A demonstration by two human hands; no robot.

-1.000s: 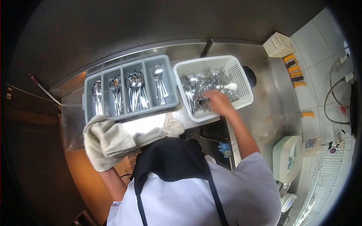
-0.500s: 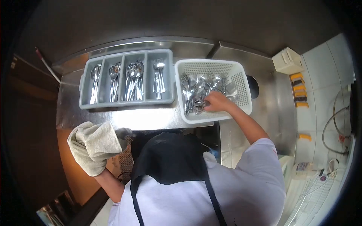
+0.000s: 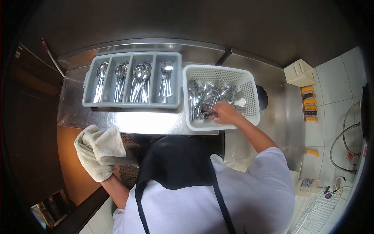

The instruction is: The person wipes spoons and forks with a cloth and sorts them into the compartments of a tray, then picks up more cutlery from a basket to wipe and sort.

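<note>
A beige towel [image 3: 97, 146] covers most of my left hand [image 3: 116, 171], which holds it below the counter's front edge; its fingers are hidden. A greyish, blurred shape sticks out of the towel's right side, too smeared to name. My right hand [image 3: 226, 112] reaches into the white perforated basket [image 3: 218, 126], fingers pinched on a fork [image 3: 208, 116] near the front wall. Around it lies a jumble of forks and spoons [image 3: 218, 89]. To the left stands a grey cutlery tray [image 3: 134, 105] with spoons and forks lying lengthwise in its four compartments.
Both containers rest on a stainless steel counter [image 3: 152, 123]. A round black object [image 3: 262, 97] sits just right of the basket. Yellow-handled items [image 3: 310, 102] and a cream-coloured box [image 3: 299, 73] line the tiled wall at right. Hoses [image 3: 338, 154] hang farther right.
My right hand has shifted slightly right and down within the basket, still pinching cutlery. The towel in my left hand has turned a little, and the view has tilted slightly.
</note>
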